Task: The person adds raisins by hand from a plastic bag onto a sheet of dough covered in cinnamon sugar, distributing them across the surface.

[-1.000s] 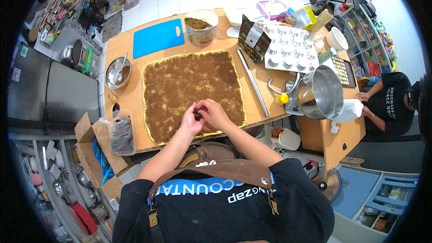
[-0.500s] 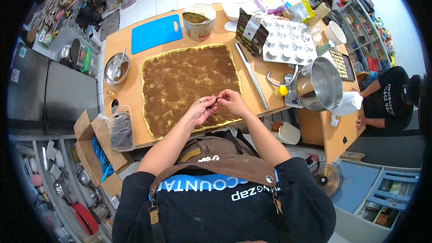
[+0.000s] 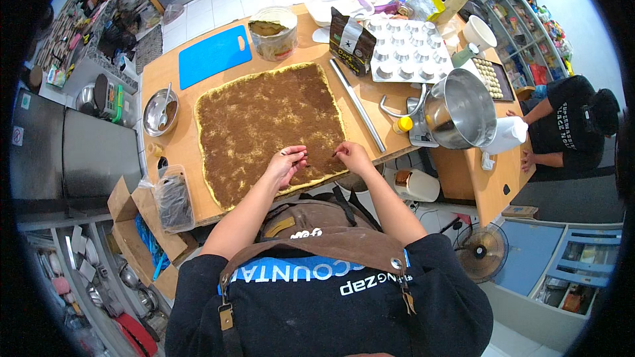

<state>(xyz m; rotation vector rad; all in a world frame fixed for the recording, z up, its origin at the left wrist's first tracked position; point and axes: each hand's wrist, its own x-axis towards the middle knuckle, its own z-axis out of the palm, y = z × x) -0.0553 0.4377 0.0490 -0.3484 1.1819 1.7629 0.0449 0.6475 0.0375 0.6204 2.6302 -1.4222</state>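
Note:
A rolled-out rectangular sheet of dough (image 3: pixel 264 119), covered in brown powder with pale edges, lies flat on the wooden table. Over its near right part, my left hand (image 3: pixel 288 164) is curled palm up, its fingers closed around small dark pieces. To its right, above the sheet's edge, my right hand (image 3: pixel 353 157) pinches a small dark piece between thumb and fingers. Both pieces are too small to name. By the sheet's near left corner stands a clear plastic tub (image 3: pixel 174 199) of dark, stick-like pieces.
A steel bowl with a spoon (image 3: pixel 161 112), a blue cutting board (image 3: pixel 215 57) and a white bucket (image 3: pixel 275 34) surround the sheet. Rightward are a metal rod (image 3: pixel 358 106), a dark bag (image 3: pixel 352 43), a muffin tray (image 3: pixel 410 53) and a mixer bowl (image 3: pixel 459 109). A co-worker (image 3: pixel 565 122) stands far right.
My hands, together over one dark piece before, have moved apart; the right one went to the right, toward the sheet's edge. The whole view has shifted slightly.

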